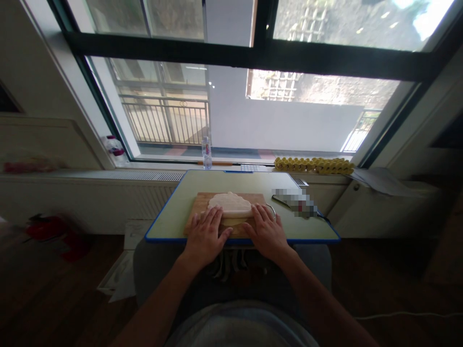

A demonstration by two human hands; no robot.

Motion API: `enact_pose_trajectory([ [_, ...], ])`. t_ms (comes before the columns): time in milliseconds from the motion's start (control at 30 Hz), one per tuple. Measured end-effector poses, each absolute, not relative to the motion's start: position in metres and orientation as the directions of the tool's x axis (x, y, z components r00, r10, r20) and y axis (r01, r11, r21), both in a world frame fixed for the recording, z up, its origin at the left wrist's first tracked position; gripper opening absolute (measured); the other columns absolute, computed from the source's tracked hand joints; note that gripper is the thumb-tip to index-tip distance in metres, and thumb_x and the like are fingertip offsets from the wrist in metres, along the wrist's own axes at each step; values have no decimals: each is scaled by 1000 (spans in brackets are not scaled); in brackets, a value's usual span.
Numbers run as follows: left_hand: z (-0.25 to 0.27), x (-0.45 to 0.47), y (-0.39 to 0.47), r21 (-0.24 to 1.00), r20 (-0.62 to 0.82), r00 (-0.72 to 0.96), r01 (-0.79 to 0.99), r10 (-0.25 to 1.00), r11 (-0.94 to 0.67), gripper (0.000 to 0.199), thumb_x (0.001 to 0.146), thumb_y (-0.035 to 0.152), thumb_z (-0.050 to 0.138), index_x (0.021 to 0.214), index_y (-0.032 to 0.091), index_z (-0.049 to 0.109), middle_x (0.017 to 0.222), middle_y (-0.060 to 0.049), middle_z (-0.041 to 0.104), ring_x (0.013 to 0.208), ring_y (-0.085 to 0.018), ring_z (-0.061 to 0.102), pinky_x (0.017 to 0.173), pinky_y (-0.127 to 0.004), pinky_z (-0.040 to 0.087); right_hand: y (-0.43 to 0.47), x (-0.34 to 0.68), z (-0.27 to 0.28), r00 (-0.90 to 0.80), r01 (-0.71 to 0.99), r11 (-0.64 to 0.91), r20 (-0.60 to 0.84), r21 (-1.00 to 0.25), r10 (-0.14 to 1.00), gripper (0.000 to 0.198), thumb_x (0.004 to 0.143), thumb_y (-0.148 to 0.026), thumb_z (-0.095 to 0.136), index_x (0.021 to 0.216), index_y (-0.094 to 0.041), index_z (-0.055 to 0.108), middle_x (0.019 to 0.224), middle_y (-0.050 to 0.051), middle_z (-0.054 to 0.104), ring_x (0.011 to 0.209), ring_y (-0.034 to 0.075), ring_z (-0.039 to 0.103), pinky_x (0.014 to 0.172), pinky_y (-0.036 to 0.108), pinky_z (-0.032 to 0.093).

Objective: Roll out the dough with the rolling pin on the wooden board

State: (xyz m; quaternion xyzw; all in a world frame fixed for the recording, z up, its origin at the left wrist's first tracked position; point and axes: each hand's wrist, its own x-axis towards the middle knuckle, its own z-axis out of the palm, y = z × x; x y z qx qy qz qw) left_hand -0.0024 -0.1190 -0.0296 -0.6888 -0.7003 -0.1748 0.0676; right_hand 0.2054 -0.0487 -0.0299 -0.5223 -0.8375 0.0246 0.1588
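Note:
A flat sheet of pale dough (228, 199) lies on a wooden cutting board (203, 196), its near edge forming a rounded roll between my hands. Whether a rolling pin is inside that roll, I cannot tell. My left hand (207, 233) rests palm down at the roll's left end, fingers stretched forward and thumb pointing inward. At the right end my right hand (266, 230) lies the same way, beside the board's curved metal handle (271, 210). Both hands are open and touch the near edge of the dough. The board sits on a pale, blue-edged small table (170, 219).
A phone-like object, partly blurred out (294, 202), lies on the table's right side. Along the windowsill stand a clear bottle (206, 154) and a yellow bumpy roller (314, 166). A red fire extinguisher (60, 236) is on the floor at left; papers (379, 182) lie at right.

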Motion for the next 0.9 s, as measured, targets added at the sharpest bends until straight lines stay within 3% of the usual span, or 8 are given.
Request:
enact_pose_trajectory([
  [433, -13, -23, -52, 164, 243, -25, 986, 970, -15, 66, 107, 60, 33, 158, 21, 46, 164, -14, 49, 157, -32, 37, 127, -64, 23, 3, 183, -13, -389, 872, 415, 148, -258, 909, 74, 108, -63, 29, 164, -16, 38, 170, 16, 38, 158, 33, 29, 126, 63, 20],
  [667, -19, -13, -86, 142, 279, -41, 990, 959, 1, 68, 107, 58, 38, 160, 16, 44, 165, -16, 47, 154, -33, 40, 127, -60, 27, -19, 190, -22, -387, 871, 432, 213, -235, 897, 72, 108, -60, 33, 163, -15, 40, 168, 15, 42, 156, 33, 33, 127, 58, 22],
  [900, -34, -7, -124, 117, 354, -12, 993, 935, -32, 67, 106, 58, 40, 162, 23, 42, 168, -10, 44, 156, -32, 38, 129, -57, 25, -50, 209, -29, -420, 863, 464, 225, -201, 879, 69, 109, -57, 31, 166, -18, 36, 173, 11, 34, 160, 31, 24, 128, 58, 20],
])
